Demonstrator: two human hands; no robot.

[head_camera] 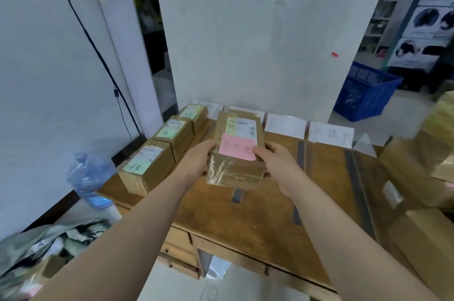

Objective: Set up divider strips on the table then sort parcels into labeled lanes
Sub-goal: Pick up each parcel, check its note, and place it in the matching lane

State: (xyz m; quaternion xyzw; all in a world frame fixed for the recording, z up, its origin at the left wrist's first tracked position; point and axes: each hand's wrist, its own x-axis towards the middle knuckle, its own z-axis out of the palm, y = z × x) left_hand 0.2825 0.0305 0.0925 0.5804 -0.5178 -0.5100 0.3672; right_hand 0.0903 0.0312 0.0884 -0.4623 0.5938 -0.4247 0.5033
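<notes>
I hold a brown cardboard parcel [237,170] above the wooden table [258,214], my left hand [196,160] on its left side and my right hand [277,165] on its right. A pink handwritten note [237,147] and a white shipping label [242,126] sit on its top. Three parcels with green notes [145,168] [173,135] [195,114] stand in a row along the table's left edge. Dark divider strips [299,153] [353,173] run front to back on the table. White lane labels [285,126] [330,137] stand against the wall at the back.
Larger cardboard boxes [417,173] pile at the table's right side. A plastic water bottle [89,178] stands left of the table, with crumpled bags [49,246] below it. A blue crate [363,94] sits on the floor at the back right. A black lamp stand [98,55] leans against the left wall.
</notes>
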